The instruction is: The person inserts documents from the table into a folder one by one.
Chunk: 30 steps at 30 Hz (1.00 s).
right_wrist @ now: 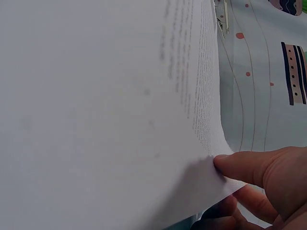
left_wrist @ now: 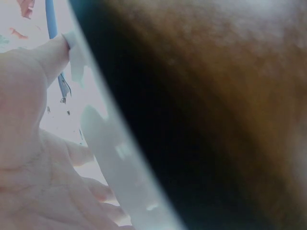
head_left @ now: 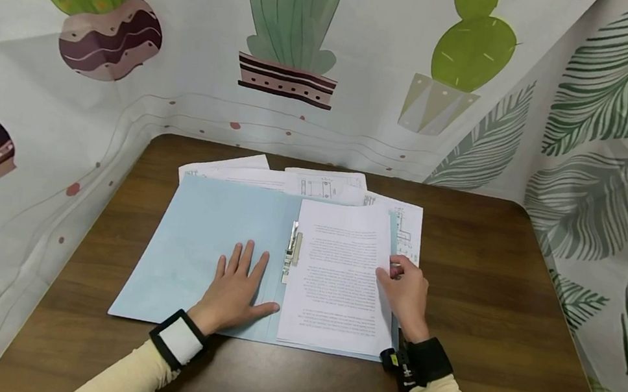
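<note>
A light blue folder [head_left: 201, 208] lies opened out on the table, with a metal clip [head_left: 291, 252] along its spine. Printed white sheets [head_left: 336, 303] lie over its right half, their left edge beside the clip. My left hand [head_left: 234, 291] rests with fingers spread on the folder's left cover, thumb pointing toward the spine. In the right wrist view, my right hand [right_wrist: 268, 177] pinches the edge of the printed sheets [right_wrist: 120, 96] between thumb and fingers, and the paper bends there. The left wrist view shows the left palm [left_wrist: 29, 134] close up.
More loose papers [head_left: 321, 184], some with line drawings, stick out behind the folder and along its right side. Brown wooden table [head_left: 480, 282] extends on both sides. A cloth printed with cacti and leaves [head_left: 193, 31] hangs behind the table.
</note>
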### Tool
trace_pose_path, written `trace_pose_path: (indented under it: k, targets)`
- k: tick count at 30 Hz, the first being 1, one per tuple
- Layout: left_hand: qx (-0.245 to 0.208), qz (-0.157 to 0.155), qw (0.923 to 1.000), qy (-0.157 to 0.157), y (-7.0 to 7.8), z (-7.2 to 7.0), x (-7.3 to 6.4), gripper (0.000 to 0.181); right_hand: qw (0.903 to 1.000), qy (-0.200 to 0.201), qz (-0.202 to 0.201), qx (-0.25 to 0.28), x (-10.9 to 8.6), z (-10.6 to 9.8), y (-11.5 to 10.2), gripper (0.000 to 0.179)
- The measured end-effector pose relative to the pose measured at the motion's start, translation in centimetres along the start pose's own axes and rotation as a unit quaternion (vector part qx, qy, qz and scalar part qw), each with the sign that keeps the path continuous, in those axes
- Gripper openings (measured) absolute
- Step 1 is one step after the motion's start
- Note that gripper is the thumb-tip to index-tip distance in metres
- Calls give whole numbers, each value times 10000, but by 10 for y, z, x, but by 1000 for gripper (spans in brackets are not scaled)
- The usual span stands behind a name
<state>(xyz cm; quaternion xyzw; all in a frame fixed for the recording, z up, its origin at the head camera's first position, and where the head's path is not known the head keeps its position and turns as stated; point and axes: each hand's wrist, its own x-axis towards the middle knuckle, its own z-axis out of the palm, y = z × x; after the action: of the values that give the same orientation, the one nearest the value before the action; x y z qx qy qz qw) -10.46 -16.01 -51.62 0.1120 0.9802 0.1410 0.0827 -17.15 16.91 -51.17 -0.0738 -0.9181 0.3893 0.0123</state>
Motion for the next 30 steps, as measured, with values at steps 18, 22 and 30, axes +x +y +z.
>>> trace_pose_path:
  k: [18,22,30]
  targets:
    - [14,28,10000,53,0,-1,-1,104,9967,-254,-162,-752,2,2,0,58]
    - [12,54,9999,103,0,-1,-1,104,9954,-444,-45,-843,0,-1,-1,60]
    - [-17,26,9999,119,1,-2,-2,103,9919,-717,118,-1045,1,-2,-4,64]
